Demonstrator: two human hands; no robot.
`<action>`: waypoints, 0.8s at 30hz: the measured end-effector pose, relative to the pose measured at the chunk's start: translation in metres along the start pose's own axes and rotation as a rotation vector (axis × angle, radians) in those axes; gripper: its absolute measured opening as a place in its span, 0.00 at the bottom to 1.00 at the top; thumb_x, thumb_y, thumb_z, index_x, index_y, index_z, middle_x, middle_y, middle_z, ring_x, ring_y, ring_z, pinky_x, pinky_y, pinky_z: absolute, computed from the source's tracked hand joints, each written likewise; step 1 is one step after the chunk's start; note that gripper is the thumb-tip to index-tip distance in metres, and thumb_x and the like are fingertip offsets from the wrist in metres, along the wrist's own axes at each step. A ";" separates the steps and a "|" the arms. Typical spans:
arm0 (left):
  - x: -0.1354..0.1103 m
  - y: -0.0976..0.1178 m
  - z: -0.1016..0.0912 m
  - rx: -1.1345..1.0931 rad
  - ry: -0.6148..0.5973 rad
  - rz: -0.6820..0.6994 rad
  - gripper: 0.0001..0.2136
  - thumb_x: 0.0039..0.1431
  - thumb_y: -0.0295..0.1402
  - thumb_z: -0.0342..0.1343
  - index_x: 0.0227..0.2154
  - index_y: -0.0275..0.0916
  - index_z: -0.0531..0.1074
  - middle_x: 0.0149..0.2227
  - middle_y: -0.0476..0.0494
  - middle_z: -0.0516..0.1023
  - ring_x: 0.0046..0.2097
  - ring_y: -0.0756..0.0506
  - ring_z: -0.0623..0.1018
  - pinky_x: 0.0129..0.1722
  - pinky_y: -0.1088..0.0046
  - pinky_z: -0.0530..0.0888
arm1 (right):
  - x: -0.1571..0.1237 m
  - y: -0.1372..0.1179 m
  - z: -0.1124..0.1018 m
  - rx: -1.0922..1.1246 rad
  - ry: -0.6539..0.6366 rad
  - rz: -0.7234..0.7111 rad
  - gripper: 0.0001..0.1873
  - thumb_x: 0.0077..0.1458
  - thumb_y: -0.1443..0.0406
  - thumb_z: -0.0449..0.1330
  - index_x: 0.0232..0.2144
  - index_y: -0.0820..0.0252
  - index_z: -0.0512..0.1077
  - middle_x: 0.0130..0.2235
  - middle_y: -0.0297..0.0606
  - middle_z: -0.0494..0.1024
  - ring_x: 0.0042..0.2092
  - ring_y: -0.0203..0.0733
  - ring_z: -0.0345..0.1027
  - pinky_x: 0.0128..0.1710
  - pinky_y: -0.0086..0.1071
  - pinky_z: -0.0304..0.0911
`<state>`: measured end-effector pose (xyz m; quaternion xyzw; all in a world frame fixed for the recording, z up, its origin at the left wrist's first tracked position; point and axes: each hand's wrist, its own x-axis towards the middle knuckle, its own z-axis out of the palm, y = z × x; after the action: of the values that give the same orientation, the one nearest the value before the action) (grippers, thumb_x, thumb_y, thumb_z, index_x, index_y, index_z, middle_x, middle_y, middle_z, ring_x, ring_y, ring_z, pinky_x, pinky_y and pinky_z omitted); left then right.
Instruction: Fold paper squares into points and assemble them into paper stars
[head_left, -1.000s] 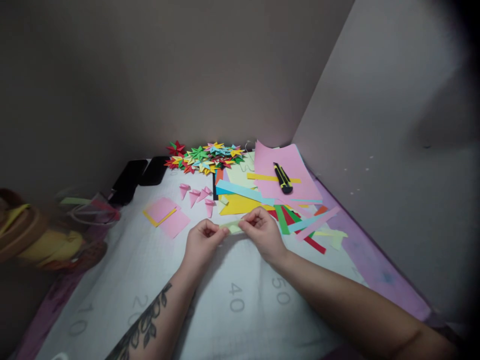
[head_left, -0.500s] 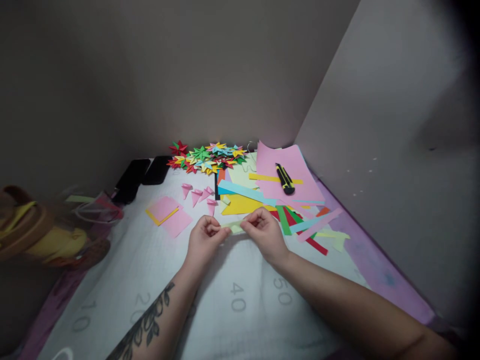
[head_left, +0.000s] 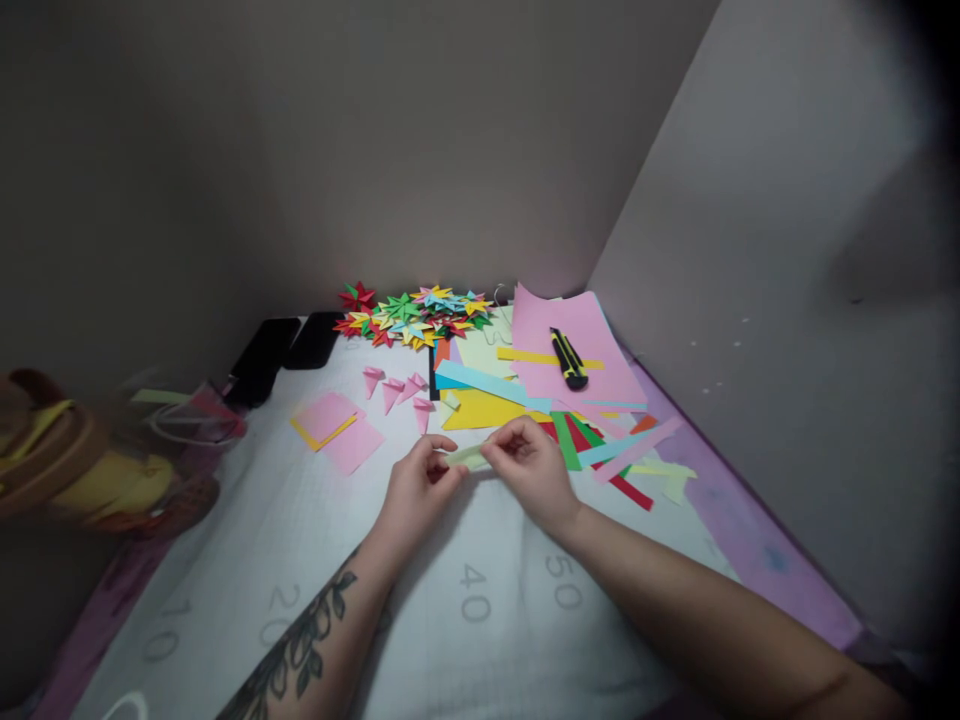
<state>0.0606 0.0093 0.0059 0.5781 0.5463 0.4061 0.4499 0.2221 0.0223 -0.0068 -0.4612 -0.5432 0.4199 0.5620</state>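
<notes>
My left hand and my right hand pinch the two ends of a small pale green paper strip, held just above the white cutting mat. Both hands have their fingers closed on the strip. Behind them lie several folded pink paper cones and a yellow sheet. A pile of coloured paper strips lies just right of my right hand.
A heap of folded coloured paper stars sits at the back wall. A black and yellow utility knife rests on a pink sheet. Pink squares, two black objects and bags lie to the left.
My left hand has shifted slightly right and closer to my right hand, and the strip between them looks shorter.
</notes>
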 end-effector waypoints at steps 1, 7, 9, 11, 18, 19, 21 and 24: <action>0.000 0.000 0.000 -0.010 0.018 -0.002 0.10 0.49 0.34 0.57 0.35 0.39 0.66 0.20 0.55 0.68 0.23 0.52 0.67 0.25 0.78 0.63 | 0.000 0.000 0.001 0.032 -0.008 0.007 0.11 0.47 0.67 0.63 0.31 0.55 0.63 0.30 0.31 0.71 0.33 0.37 0.66 0.35 0.32 0.62; -0.002 0.002 0.002 -0.099 0.070 0.002 0.09 0.50 0.33 0.57 0.34 0.38 0.65 0.25 0.53 0.72 0.27 0.51 0.72 0.27 0.79 0.65 | -0.005 -0.002 0.014 0.064 -0.122 0.129 0.21 0.44 0.66 0.65 0.38 0.54 0.60 0.31 0.29 0.72 0.31 0.36 0.67 0.30 0.28 0.60; -0.002 0.004 0.002 -0.087 0.070 0.012 0.09 0.49 0.33 0.57 0.33 0.38 0.65 0.26 0.53 0.72 0.28 0.51 0.72 0.28 0.79 0.66 | -0.006 -0.004 0.017 0.104 -0.112 0.158 0.19 0.44 0.65 0.65 0.36 0.55 0.59 0.27 0.27 0.71 0.28 0.35 0.66 0.27 0.27 0.59; -0.002 0.005 0.002 -0.070 0.066 0.014 0.09 0.49 0.34 0.58 0.32 0.38 0.65 0.24 0.53 0.72 0.27 0.52 0.71 0.26 0.79 0.65 | -0.005 -0.005 0.017 0.161 -0.097 0.183 0.19 0.44 0.66 0.64 0.34 0.55 0.58 0.25 0.25 0.71 0.26 0.34 0.66 0.27 0.27 0.58; 0.001 0.004 -0.001 -0.020 0.138 -0.037 0.11 0.49 0.35 0.58 0.34 0.40 0.64 0.19 0.58 0.68 0.21 0.53 0.65 0.23 0.80 0.62 | 0.019 -0.003 -0.006 0.249 0.053 0.180 0.20 0.43 0.66 0.64 0.35 0.55 0.57 0.23 0.24 0.72 0.24 0.32 0.64 0.27 0.26 0.58; 0.001 0.003 -0.002 -0.010 0.154 -0.041 0.11 0.49 0.35 0.58 0.34 0.40 0.64 0.19 0.58 0.68 0.21 0.53 0.65 0.23 0.80 0.61 | 0.022 -0.003 -0.009 0.248 0.097 0.152 0.19 0.43 0.66 0.64 0.34 0.55 0.58 0.23 0.24 0.72 0.24 0.32 0.63 0.27 0.26 0.57; 0.002 0.001 -0.005 0.003 0.179 -0.045 0.11 0.49 0.35 0.57 0.34 0.40 0.64 0.19 0.58 0.68 0.21 0.53 0.66 0.23 0.80 0.61 | 0.025 -0.002 -0.013 0.204 0.152 0.074 0.16 0.45 0.66 0.64 0.34 0.55 0.60 0.24 0.25 0.70 0.26 0.32 0.63 0.29 0.27 0.58; 0.002 -0.001 -0.006 0.010 0.182 -0.034 0.11 0.49 0.35 0.57 0.35 0.40 0.64 0.20 0.57 0.70 0.23 0.52 0.68 0.24 0.79 0.62 | 0.019 -0.001 -0.011 0.060 0.026 -0.043 0.09 0.48 0.66 0.62 0.33 0.57 0.66 0.31 0.31 0.69 0.32 0.35 0.64 0.34 0.29 0.61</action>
<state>0.0549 0.0118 0.0061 0.5314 0.5968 0.4465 0.4025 0.2340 0.0401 -0.0014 -0.4377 -0.5327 0.4179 0.5916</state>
